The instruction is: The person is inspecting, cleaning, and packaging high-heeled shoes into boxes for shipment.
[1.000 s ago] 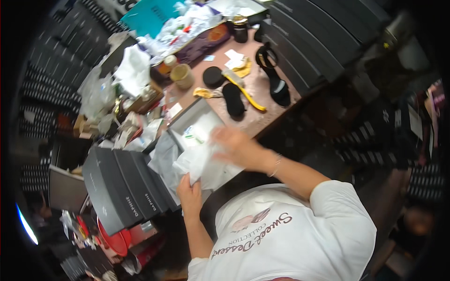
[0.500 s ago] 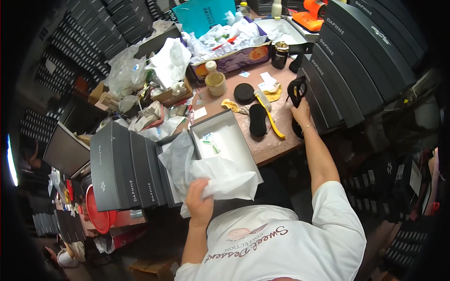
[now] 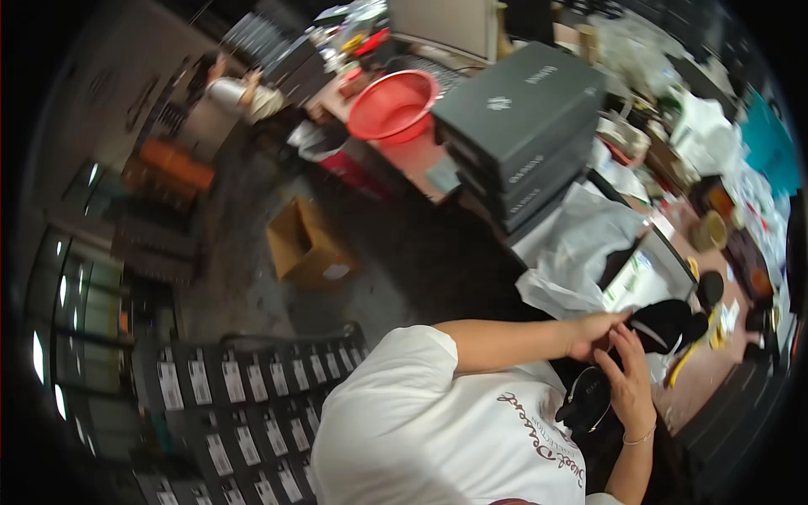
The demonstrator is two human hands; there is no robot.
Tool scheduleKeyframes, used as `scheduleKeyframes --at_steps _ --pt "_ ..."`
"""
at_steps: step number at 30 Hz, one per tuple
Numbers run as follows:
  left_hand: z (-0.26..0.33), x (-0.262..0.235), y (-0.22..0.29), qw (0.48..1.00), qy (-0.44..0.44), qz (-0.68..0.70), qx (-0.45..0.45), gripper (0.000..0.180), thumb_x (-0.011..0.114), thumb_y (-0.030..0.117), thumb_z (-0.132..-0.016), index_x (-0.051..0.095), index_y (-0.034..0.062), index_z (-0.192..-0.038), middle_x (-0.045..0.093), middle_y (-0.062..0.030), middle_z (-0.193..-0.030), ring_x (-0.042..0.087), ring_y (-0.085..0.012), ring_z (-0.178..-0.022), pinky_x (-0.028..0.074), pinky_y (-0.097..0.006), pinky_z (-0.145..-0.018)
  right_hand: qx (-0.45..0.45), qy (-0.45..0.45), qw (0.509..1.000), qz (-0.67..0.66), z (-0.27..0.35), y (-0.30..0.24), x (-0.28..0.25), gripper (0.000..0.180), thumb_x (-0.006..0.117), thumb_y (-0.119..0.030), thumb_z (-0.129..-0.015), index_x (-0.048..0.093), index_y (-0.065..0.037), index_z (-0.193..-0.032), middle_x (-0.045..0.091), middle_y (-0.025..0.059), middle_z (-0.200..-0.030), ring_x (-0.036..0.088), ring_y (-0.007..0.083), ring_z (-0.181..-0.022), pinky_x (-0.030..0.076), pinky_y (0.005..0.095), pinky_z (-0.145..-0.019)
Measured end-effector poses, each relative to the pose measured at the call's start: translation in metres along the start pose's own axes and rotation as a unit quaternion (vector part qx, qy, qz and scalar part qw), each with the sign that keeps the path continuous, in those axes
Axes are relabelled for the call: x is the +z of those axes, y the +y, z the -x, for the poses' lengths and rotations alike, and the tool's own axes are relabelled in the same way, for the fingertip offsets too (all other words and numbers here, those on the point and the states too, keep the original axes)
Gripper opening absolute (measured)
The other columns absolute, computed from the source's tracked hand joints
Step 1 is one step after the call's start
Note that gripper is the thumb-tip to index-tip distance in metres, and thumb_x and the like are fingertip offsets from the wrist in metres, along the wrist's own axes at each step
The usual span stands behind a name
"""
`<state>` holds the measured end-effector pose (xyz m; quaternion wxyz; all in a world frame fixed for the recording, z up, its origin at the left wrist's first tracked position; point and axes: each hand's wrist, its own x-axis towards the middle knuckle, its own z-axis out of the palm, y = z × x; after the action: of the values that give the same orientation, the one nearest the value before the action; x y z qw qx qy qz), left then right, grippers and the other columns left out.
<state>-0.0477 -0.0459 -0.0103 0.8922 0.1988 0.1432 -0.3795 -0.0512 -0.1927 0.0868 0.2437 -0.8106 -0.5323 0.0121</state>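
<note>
My left hand (image 3: pixel 596 335) and my right hand (image 3: pixel 627 374) meet in front of my shirt, with their fingers bent close together. A black shoe (image 3: pixel 587 399) with a pale-edged insole hangs just below the fingers of my right hand. Another black shoe-like piece (image 3: pixel 658 325) with a light band lies against my left fingertips; motion blur hides its exact shape. What my left fingers pinch is hidden. Beyond the hands, an opened shoebox (image 3: pixel 673 265) holds a small white-and-green packet (image 3: pixel 633 282). White tissue paper (image 3: pixel 581 240) spills out on its left side.
Stacked dark shoeboxes (image 3: pixel 522 109) stand left of the tissue. Farther left are a red basin (image 3: pixel 394 105) and, on the floor, a cardboard box (image 3: pixel 307 244). A yellow-handled brush (image 3: pixel 686 362) and black round lid (image 3: pixel 711 289) lie on the table. Another person (image 3: pixel 244 97) is in the background.
The view has swung left. My right hand has come from the table's right side with a black shoe to meet my left, which has let go of the tissue paper.
</note>
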Motion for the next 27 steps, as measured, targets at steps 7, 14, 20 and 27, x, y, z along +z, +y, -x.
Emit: scheduleKeyframes --at_steps 7,14,20,27 --pt "0.009 -0.002 -0.015 0.969 -0.017 0.147 0.197 0.048 0.037 0.052 -0.097 0.056 0.0149 -0.121 0.059 -0.0052 -0.122 0.056 -0.0184 -0.107 0.044 -0.040 -0.095 0.048 0.090 0.995 0.020 0.002 0.008 0.016 0.045 0.060 0.006 -0.073 0.059 -0.003 -0.117 0.051 0.0180 -0.124 0.050 0.0376 -0.119 0.040 0.0436 -0.100" --pt "0.007 0.037 0.035 0.928 -0.045 0.144 0.341 0.058 0.040 0.051 -0.097 0.046 0.0053 -0.132 0.056 -0.0098 -0.126 0.056 -0.0213 -0.113 0.043 -0.038 -0.100 0.261 0.199 0.830 -0.452 0.027 -0.004 -0.008 0.063 0.054 -0.030 -0.093 0.032 0.004 -0.141 0.045 0.0171 -0.137 0.045 0.0239 -0.125 0.036 0.0363 -0.102" --pt "-0.004 0.050 0.010 0.896 0.157 -0.137 0.392 0.075 0.042 0.054 -0.095 0.036 -0.0086 -0.136 0.043 -0.0152 -0.137 0.039 -0.0203 -0.126 0.026 -0.030 -0.108 0.409 0.110 0.852 -0.307 0.008 -0.012 0.042 0.098 0.076 -0.003 -0.070 0.016 0.002 -0.147 0.043 0.0213 -0.134 0.046 0.0230 -0.122 0.039 0.0335 -0.097" --pt "-0.004 0.034 0.009 0.954 0.055 -0.063 0.287 0.028 0.052 0.030 -0.096 0.056 0.0085 -0.115 0.062 -0.0031 -0.107 0.059 -0.0137 -0.098 0.046 -0.030 -0.085 0.301 0.226 0.801 -0.465 0.022 -0.001 0.060 0.104 0.071 -0.006 -0.076 -0.002 -0.004 -0.149 0.038 0.0170 -0.137 0.044 0.0214 -0.121 0.040 0.0301 -0.096"
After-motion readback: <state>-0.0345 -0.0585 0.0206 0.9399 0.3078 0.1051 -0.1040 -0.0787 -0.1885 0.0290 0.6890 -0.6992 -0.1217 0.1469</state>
